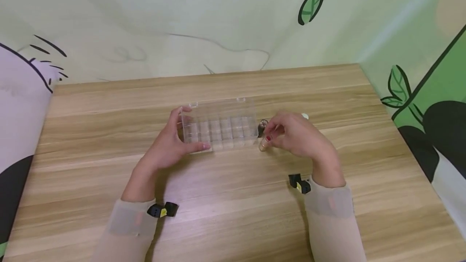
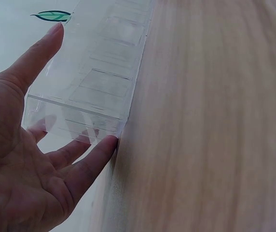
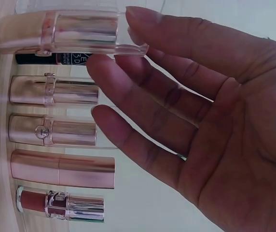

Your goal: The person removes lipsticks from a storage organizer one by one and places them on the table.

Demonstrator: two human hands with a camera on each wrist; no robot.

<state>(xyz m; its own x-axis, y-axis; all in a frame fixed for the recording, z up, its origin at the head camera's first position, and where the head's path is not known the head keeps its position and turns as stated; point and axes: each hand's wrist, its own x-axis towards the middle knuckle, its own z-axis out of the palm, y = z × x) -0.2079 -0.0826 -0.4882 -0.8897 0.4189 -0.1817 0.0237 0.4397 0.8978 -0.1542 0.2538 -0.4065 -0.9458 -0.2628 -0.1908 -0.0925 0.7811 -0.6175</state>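
A clear plastic box (image 1: pixel 218 126) with several small compartments sits in the middle of the table, no items showing in it. My left hand (image 1: pixel 169 140) grips its left end, the thumb along the front edge and fingers round the back. Close by the box's right end, my right hand (image 1: pixel 296 134) pinches a gold lipstick (image 3: pixel 80 34) by its clear top, between thumb and fingers. In the right wrist view more lipsticks stand in a row beside it: a black one (image 3: pixel 41 59), two gold ones, a rose-gold one (image 3: pixel 63 169) and a red one with a silver end (image 3: pixel 61 204).
From the head view, the right hand covers most of the lipstick row; a dark, shiny top (image 1: pixel 263 124) and a small white round end (image 1: pixel 305 116) show past it. The wood-grain table (image 1: pixel 225 213) meets a painted wall (image 1: pixel 218 19) at the back and right.
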